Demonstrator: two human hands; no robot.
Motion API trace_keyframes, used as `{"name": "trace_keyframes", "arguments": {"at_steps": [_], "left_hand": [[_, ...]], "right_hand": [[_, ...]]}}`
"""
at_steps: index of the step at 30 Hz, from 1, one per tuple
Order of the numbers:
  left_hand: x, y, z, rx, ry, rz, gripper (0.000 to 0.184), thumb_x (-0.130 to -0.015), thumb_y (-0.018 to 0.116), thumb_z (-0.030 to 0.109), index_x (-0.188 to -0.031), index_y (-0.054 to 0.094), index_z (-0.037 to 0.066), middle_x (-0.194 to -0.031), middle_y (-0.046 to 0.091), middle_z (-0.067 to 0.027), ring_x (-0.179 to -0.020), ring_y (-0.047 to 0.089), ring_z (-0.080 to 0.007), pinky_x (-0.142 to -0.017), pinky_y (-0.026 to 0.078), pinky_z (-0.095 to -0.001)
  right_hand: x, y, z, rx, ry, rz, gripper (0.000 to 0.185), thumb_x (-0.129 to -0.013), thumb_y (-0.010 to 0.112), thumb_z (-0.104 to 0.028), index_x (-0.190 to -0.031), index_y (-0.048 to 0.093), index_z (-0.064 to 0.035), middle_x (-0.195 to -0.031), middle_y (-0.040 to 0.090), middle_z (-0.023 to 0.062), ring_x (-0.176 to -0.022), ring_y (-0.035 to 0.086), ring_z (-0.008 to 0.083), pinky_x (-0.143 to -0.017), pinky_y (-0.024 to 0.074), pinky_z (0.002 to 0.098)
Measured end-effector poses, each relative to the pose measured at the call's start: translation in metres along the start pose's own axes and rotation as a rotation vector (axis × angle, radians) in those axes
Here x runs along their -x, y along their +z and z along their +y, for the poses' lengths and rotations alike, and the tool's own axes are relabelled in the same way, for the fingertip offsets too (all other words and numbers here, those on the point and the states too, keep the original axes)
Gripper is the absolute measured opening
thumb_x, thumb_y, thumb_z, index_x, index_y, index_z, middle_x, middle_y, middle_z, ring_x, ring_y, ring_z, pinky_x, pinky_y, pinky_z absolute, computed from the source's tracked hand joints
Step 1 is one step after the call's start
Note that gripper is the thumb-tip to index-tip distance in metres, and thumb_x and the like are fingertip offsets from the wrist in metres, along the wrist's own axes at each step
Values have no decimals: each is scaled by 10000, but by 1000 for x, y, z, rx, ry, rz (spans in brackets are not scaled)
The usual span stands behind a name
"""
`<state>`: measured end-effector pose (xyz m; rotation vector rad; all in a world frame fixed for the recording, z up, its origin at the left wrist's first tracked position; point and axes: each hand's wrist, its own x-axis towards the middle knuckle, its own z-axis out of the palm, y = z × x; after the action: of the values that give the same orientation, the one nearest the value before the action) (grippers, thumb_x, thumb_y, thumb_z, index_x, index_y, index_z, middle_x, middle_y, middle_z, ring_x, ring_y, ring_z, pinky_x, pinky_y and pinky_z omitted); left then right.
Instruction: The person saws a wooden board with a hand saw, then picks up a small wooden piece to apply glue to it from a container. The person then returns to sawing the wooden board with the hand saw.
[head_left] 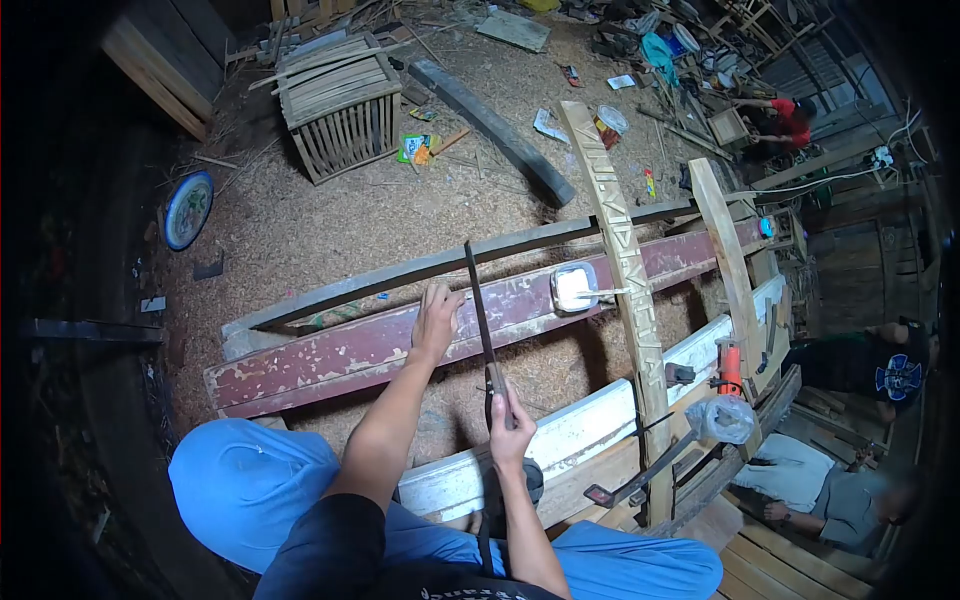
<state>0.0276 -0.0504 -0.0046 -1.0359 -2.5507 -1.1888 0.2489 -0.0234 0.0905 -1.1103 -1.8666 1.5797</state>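
Observation:
My right hand (pixel 511 425) is closed around the handle of a long, narrow dark blade (pixel 479 305), which points away from me across the red board. To its left, my left hand (pixel 436 318) rests at the worn red board (pixel 310 372), with nothing visible in its partly spread fingers. A clear tub of white material (pixel 573 288) sits on the same board, with a light stick lying across its rim. The carved wooden plank (pixel 622 240) stretches across the boards to the right of the tub.
A slatted crate (pixel 345 110), a dark beam (pixel 490 128) and a round tray (pixel 189 210) lie on the littered ground. An orange power tool (pixel 730 368) is at the right. Three people are around the right side, one in red (pixel 790 122).

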Motion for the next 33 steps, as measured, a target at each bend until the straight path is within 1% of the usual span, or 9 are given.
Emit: {"name": "trace_keyframes", "arguments": {"at_steps": [2, 5, 9, 13, 18, 27, 30, 32, 33], "left_hand": [[0, 0, 2, 29, -8, 6, 134, -847, 680, 37, -981, 674, 43, -978, 548, -143, -1023, 539, -348, -911, 471, -456], [-2, 1, 5, 85, -27, -8, 104, -875, 681, 72, -972, 674, 34, -991, 563, -137, -1022, 545, -344, -914, 469, -453], [-1, -5, 3, 98, 33, -70, 119, -876, 692, 100, -960, 668, 19, -1009, 581, -128, -1022, 551, -339, -914, 475, -443], [-3, -8, 5, 155, 4, -80, 130, -866, 696, 101, -959, 666, 15, -1022, 592, -125, -1040, 554, -336, -920, 478, -439], [0, -7, 5, 161, -14, -59, 140, -860, 686, 82, -980, 667, 13, -1040, 605, -127, -1060, 561, -334, -935, 484, -424], [0, -4, -1, 209, -3, -74, 149, -853, 661, 13, -1002, 672, 24, -1064, 620, -123, -1061, 584, -329, -934, 496, -421], [1, -2, -2, 202, -19, -85, 165, -838, 664, -2, -1000, 670, 27, -1065, 621, -118, -1055, 587, -328, -930, 499, -421], [0, -4, 1, 210, -18, -75, 148, -830, 677, -8, -977, 672, 14, -1054, 628, -126, -1047, 593, -335, -914, 502, -426], [0, -4, 0, 216, -22, -67, 133, -822, 690, -13, -953, 673, 2, -1043, 636, -134, -1039, 598, -342, -898, 504, -432]], "right_hand": [[-10, 0, -22, 39, -84, 29, 408, -998, 659, -137, -1351, 608, 62, -1241, 706, 198, -1074, 670, 195, -953, 511, 315], [-29, 3, -38, 45, -10, 17, 405, -1001, 656, -147, -1343, 611, 65, -1229, 711, 207, -1111, 669, 201, -972, 501, 322], [-38, 12, -21, 87, 36, 10, 405, -1011, 645, -179, -1343, 616, 52, -1233, 706, 228, -1139, 671, 226, -985, 497, 344], [-45, 20, -13, 91, 22, 11, 419, -1017, 636, -201, -1346, 609, 57, -1246, 698, 236, -1153, 669, 247, -1000, 490, 356], [-54, 32, -11, 72, 8, -12, 426, -1018, 632, -222, -1336, 615, 62, -1243, 693, 254, -1164, 669, 265, -1009, 486, 368], [-67, 31, -12, 251, 16, -110, 435, -1021, 622, -245, -1324, 618, 67, -1249, 681, 270, -1193, 665, 314, -1024, 479, 378], [-67, 28, 2, 217, -47, -119, 424, -1028, 610, -239, -1330, 617, 59, -1256, 677, 271, -1201, 661, 308, -1012, 485, 372], [-72, 23, 10, -51, 95, -152, 415, -1035, 599, -234, -1334, 615, 54, -1267, 671, 268, -1215, 652, 295, -1003, 489, 361], [-76, 24, 10, 41, -31, -141, 401, -1029, 608, -232, -1353, 623, 4, -1213, 685, 283, -1145, 694, 302, -942, 519, 366]]}}
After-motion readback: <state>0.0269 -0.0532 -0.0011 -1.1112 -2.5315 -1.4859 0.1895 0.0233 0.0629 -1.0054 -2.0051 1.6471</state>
